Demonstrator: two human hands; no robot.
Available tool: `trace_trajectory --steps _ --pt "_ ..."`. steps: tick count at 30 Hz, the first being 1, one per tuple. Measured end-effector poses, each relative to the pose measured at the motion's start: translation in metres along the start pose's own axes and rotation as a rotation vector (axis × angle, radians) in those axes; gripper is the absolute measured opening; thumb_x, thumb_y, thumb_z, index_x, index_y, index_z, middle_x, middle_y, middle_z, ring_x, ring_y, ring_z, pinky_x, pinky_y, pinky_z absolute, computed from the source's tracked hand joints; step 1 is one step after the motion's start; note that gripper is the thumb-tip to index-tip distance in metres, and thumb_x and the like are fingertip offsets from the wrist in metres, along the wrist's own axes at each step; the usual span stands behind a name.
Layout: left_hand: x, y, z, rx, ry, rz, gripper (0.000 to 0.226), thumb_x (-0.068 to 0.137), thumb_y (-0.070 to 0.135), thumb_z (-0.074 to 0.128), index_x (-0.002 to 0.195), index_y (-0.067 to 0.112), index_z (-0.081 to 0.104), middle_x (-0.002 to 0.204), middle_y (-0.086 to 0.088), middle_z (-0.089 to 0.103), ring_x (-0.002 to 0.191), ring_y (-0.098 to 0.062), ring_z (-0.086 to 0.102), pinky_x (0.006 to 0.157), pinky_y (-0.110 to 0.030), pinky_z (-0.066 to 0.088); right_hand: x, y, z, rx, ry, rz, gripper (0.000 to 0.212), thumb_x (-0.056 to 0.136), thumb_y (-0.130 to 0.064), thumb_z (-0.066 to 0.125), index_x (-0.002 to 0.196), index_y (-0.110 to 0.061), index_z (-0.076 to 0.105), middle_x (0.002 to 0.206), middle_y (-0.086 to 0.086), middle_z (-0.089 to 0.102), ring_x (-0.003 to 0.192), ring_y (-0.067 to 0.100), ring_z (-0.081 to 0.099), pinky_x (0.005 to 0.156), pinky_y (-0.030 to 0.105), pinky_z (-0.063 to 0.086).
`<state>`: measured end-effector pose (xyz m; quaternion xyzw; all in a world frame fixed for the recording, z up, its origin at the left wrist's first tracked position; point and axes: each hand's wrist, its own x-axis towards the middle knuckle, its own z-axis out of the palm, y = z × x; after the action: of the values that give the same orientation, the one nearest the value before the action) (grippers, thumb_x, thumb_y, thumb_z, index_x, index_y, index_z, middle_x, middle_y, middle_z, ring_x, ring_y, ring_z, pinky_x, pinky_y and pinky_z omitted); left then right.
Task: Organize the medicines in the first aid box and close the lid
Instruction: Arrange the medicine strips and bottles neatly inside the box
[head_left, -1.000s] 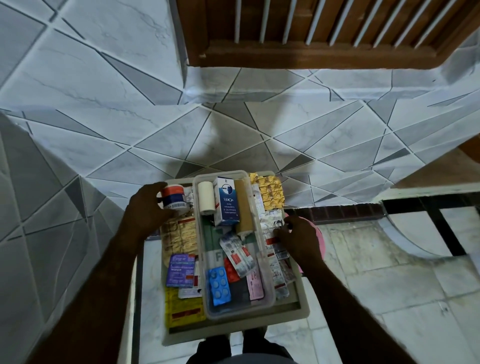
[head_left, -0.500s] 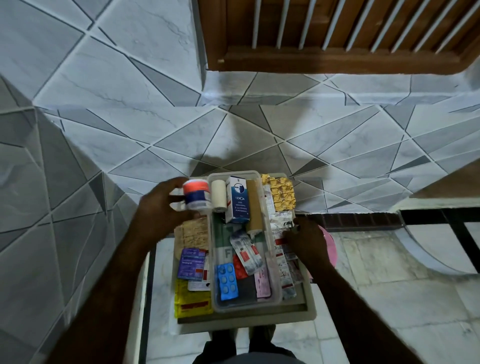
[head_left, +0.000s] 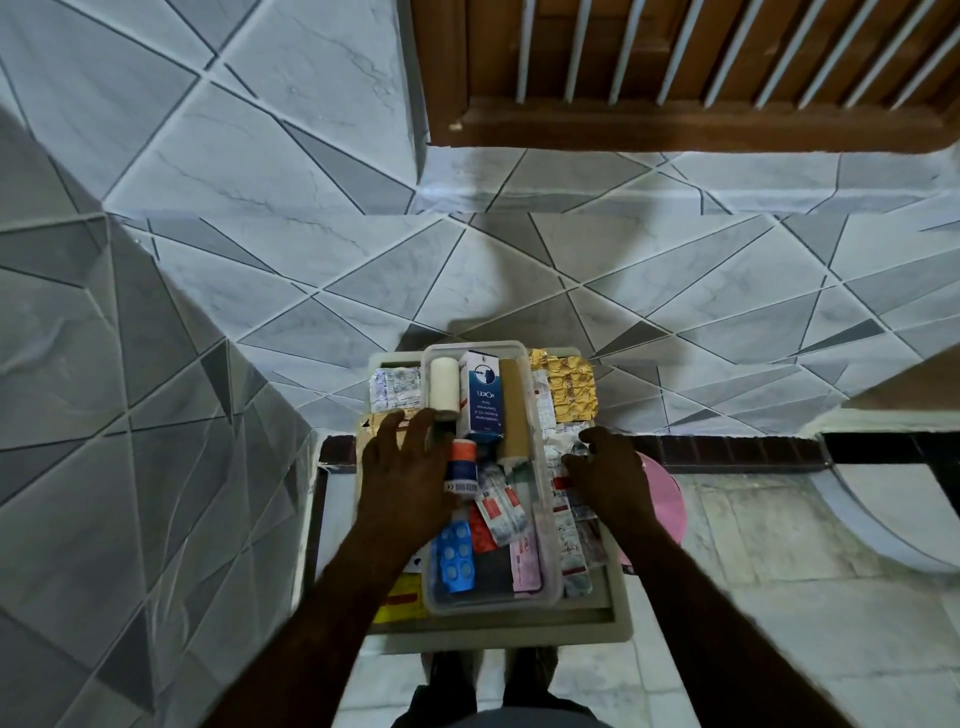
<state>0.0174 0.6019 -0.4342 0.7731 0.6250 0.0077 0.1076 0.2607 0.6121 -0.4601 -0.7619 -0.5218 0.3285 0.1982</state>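
- Clear plastic is forming the first aid box (head_left: 545, 596), which is sitting on a pale tray (head_left: 618, 618) in front of the person, with no lid on it that I can make out.
- Inside it a white bandage roll (head_left: 444, 381), a blue-and-white carton (head_left: 483, 395), a blue blister pack (head_left: 455, 557) and other strips are lying loosely overlapped.
- More medicines, including a gold foil strip (head_left: 570, 385), are lying outside the box on both sides of the tray.
- Left hand (head_left: 405, 488) is reaching over the box's left wall with fingers spread, alongside a small red, white and blue bottle (head_left: 462, 467); whether it is gripping the bottle I cannot tell.
- Right hand (head_left: 610, 475) is resting on the strips just right of the box, fingers loosely curled, not clearly pinching any.
- Risk, as I judge it: the bottle may be rolling or tipping among the loose strips, and the tall carton could be stopping a lid from seating.
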Motion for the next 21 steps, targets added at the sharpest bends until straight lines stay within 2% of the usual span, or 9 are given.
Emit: trace_trajectory --steps 2,6,9,11,16,21 --pt "0.003 0.002 0.005 0.033 0.015 -0.009 0.081 0.054 0.043 0.085 0.125 0.018 0.057 0.141 -0.014 0.048 0.132 -0.044 0.038 0.101 -0.06 0.038 0.001 0.003 0.0 -0.007 -0.011 0.006 0.031 0.082 -0.032 0.06 0.109 -0.017 0.061 0.106 0.007 0.067 0.087 0.018 0.062 0.078 0.035 0.053" --pt "0.006 0.004 0.008 0.054 0.023 -0.03 0.081 0.054 0.035 0.086 0.126 0.016 0.055 0.14 -0.014 0.048 0.13 -0.045 0.04 0.1 -0.059 0.039 0.001 0.005 -0.001 -0.085 -0.017 -0.024 0.032 0.088 -0.022 0.06 0.118 -0.01 0.06 0.116 0.013 0.06 0.097 0.021 0.054 0.078 0.028 0.039" --pt "0.007 0.006 0.011 0.085 0.041 -0.037 0.081 0.052 0.028 0.087 0.126 0.013 0.056 0.139 -0.015 0.05 0.128 -0.045 0.044 0.098 -0.058 0.041 -0.003 0.004 -0.002 -0.102 -0.027 -0.037 0.035 0.088 -0.026 0.06 0.12 -0.013 0.06 0.12 0.011 0.06 0.105 0.025 0.058 0.086 0.032 0.046" --pt "0.008 0.006 0.015 0.092 0.054 -0.032 0.076 0.055 0.026 0.085 0.124 0.012 0.057 0.137 -0.016 0.052 0.125 -0.044 0.047 0.096 -0.057 0.043 -0.004 0.005 -0.001 -0.115 -0.045 -0.04 0.035 0.084 -0.03 0.062 0.117 -0.016 0.06 0.118 0.012 0.061 0.101 0.025 0.061 0.087 0.038 0.051" --pt "0.012 0.002 0.024 0.047 -0.016 -0.053 0.077 0.071 0.03 0.075 0.139 0.016 0.04 0.151 -0.011 0.034 0.135 -0.041 0.032 0.105 -0.058 0.037 -0.007 0.003 0.001 -0.138 -0.067 0.002 0.043 0.077 -0.031 0.072 0.115 -0.016 0.062 0.112 0.01 0.059 0.092 0.025 0.062 0.079 0.032 0.049" --pt "0.006 0.0 0.019 -0.132 0.022 0.004 0.081 0.075 0.04 0.071 0.145 0.024 0.033 0.155 -0.008 0.025 0.139 -0.034 0.026 0.108 -0.054 0.032 -0.011 0.003 -0.002 -0.178 -0.096 0.023 0.029 0.08 -0.035 0.069 0.098 -0.014 0.06 0.095 0.005 0.064 0.082 0.019 0.06 0.07 0.031 0.046"
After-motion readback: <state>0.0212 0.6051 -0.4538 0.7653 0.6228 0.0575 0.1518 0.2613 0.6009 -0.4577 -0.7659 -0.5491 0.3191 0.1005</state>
